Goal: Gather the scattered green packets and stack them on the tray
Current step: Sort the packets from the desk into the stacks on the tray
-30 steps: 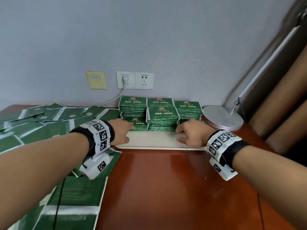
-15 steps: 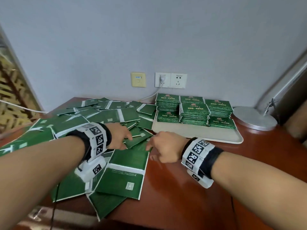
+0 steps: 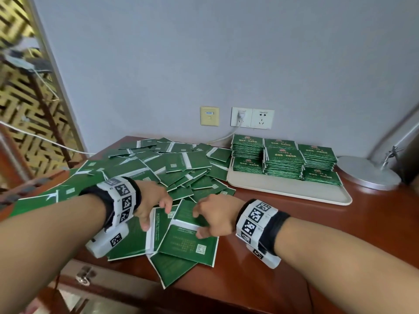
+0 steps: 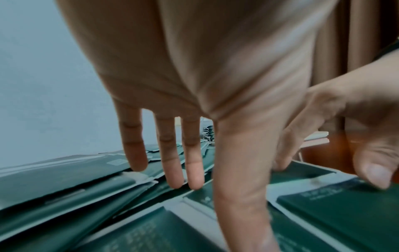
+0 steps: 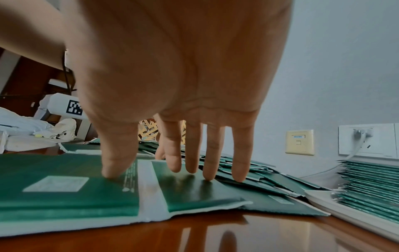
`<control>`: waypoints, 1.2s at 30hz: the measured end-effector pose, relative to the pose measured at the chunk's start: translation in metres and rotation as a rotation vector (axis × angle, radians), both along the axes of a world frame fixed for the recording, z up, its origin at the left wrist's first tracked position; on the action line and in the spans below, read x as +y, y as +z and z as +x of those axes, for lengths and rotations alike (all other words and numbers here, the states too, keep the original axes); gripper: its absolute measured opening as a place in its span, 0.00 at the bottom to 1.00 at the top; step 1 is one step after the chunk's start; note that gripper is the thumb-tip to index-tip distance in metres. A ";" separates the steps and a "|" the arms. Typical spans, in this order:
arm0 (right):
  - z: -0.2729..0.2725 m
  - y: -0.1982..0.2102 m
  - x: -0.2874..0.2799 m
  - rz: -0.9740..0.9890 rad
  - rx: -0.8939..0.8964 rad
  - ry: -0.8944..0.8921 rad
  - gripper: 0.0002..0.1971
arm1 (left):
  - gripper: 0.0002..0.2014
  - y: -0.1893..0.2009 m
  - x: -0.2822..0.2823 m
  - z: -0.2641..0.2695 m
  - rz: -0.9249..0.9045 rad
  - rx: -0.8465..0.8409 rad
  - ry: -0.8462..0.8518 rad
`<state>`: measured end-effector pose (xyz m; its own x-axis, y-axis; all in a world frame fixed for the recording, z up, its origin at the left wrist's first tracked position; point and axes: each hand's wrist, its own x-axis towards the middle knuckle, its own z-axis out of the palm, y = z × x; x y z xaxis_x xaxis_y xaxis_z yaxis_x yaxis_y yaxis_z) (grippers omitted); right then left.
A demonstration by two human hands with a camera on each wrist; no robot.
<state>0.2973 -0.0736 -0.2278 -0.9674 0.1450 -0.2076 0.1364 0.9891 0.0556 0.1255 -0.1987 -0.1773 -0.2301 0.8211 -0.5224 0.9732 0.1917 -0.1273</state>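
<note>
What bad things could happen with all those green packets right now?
1. One green packet sticks out over the table's front edge; a nudge from the left hand or right hand might knock it off.
2. The stacks on the tray are tall and uneven, so adding more could topple them.

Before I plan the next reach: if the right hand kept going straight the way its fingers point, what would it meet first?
Probably the scattered green packets right under the right hand, whose fingertips already touch one; depth beyond is unclear.
</note>
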 end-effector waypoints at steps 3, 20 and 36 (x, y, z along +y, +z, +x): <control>0.002 -0.001 -0.002 0.014 -0.034 -0.001 0.34 | 0.38 -0.005 0.002 -0.002 -0.007 0.011 -0.057; 0.056 0.014 0.032 0.052 0.038 -0.230 0.30 | 0.37 -0.032 0.033 0.019 0.164 -0.007 -0.287; 0.182 0.022 0.088 -0.075 -0.038 -0.592 0.20 | 0.37 -0.042 0.124 0.136 0.233 0.143 -0.453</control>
<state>0.4794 0.0148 -0.2054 -0.7180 0.6413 -0.2706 0.6653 0.7466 0.0041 0.2616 -0.0747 -0.2192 0.1193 0.9454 -0.3033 0.9409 -0.2051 -0.2695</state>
